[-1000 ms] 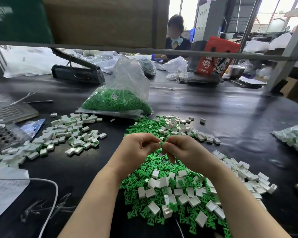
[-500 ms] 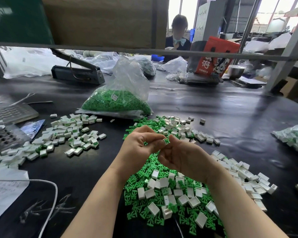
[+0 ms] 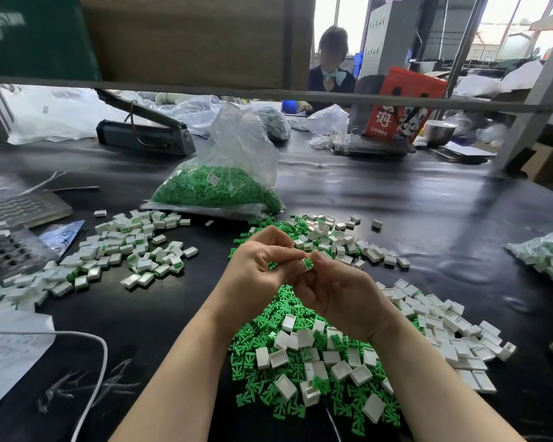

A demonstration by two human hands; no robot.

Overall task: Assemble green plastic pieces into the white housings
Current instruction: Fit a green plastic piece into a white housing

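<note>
Green insert (image 3: 307, 263) sits partly in a white housing (image 3: 303, 261), pinched between the fingertips of the left hand (image 3: 262, 275) and the right hand (image 3: 339, 291), both curled round the pair above the mixed pile of loose parts (image 3: 316, 355). To seat it well, I would keep the insert square to the housing mouth and press evenly until flush. Finished units lie in a heap at the left (image 3: 131, 250). Writing: the red bag (image 3: 403, 100) carries large Chinese characters, too small to read surely; the label on the plastic bag of green pieces (image 3: 217, 186) is illegible.
</note>
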